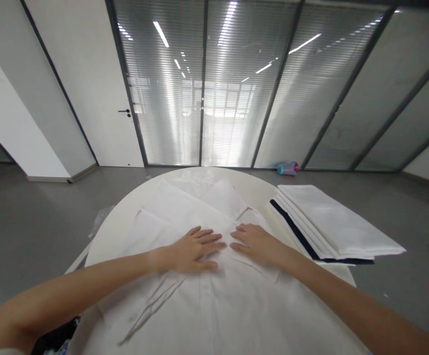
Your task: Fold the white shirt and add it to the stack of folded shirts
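A white button-front garment point(214, 305), seemingly a shirt or coat, lies spread over the round table and reaches down past its near edge. My left hand point(198, 250) rests palm down on the cloth with its fingers stretched out. Close beside it, my right hand point(254, 243) lies flat too, fingers extended and pointing toward the left one. A small gap separates the fingertips of the two hands. Wrinkles run through the fabric at the lower left of my left hand. Neither hand grips anything.
The white round table point(107, 241) stands on a grey floor. On its right side a stack of folded white cloth point(332, 217), with a dark layer low in it, overhangs the edge. A blue-and-red object point(288, 169) lies by the glass partition point(229, 98). A door point(84, 74) is at left.
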{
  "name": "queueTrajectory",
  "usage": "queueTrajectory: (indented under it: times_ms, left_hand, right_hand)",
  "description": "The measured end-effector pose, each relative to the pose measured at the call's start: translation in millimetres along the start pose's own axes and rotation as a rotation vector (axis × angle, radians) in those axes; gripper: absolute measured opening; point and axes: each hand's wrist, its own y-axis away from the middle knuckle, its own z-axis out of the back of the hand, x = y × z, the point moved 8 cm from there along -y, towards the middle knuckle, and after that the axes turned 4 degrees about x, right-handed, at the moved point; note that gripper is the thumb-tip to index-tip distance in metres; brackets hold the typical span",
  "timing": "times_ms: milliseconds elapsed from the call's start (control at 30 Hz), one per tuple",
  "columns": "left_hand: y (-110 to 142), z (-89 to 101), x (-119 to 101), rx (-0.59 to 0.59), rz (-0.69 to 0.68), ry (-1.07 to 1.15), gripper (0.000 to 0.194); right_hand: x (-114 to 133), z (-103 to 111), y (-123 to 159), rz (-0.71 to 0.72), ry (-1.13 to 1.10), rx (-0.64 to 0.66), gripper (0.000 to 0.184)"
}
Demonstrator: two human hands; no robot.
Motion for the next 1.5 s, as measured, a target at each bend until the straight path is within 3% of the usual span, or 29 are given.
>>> queueTrajectory:
  times_ms: [67,167,267,400,533,733,800,900,967,1033,1200,1400,1500]
  left_hand:
    - [-14,26.8,37,-0.147,0.120,0.200,0.047]
    - [-28,72.0,136,-0.537,0.511,0.627,0.027]
    - [-48,100.8,212,-0.678,0.644,0.757,0.025]
    - [-60,111.7,280,-0.830,0.725,0.931,0.050]
    - [-66,101.0,318,-0.946,0.748,1.076,0.075]
    - [-76,95.1,346,-1.025,0.703,1.104,0.083]
    - [-77,96.2,348,-1.029,0.677,1.052,0.071]
    - [-74,99.7,345,-0.999,0.624,0.928,0.035]
    - [-68,103.8,338,-0.961,0.587,0.817,0.017]
    - [-62,108.2,330,-0.919,0.555,0.694,0.008]
    - [-56,111.3,313,-0.839,0.518,0.445,0.019]
    - [-57,107.8,309,-0.797,0.537,0.298,0.022]
    - [-57,107.5,314,-0.788,0.569,0.248,0.025]
  right_hand:
    - [2,10,-15,0.024,-0.053,-0.001,0.042]
    - [-5,22,-49,0.001,-0.151,-0.032,0.035]
    - [-10,28,-89,-0.003,-0.232,-0.048,0.031]
    - [-11,26,-139,0.046,-0.364,-0.089,0.027]
    - [-14,13,-173,0.081,-0.574,-0.115,0.022]
    - [-45,4,-214,-0.086,-1.024,-0.145,0.022]
    - [-65,8,-226,-0.190,-1.161,-0.235,0.028]
    - [-101,17,-237,-0.339,-1.301,-0.453,0.057]
    - [-123,23,-241,-0.393,-1.317,-0.594,0.076]
    - [-137,26,-246,-0.408,-1.286,-0.658,0.082]
    - [-147,20,-264,-0.459,-1.199,-0.593,0.057]
    - [-151,24,-251,-0.590,-0.743,-0.657,0.021]
    - [-149,18,-243,-0.601,-0.636,-0.589,0.023]
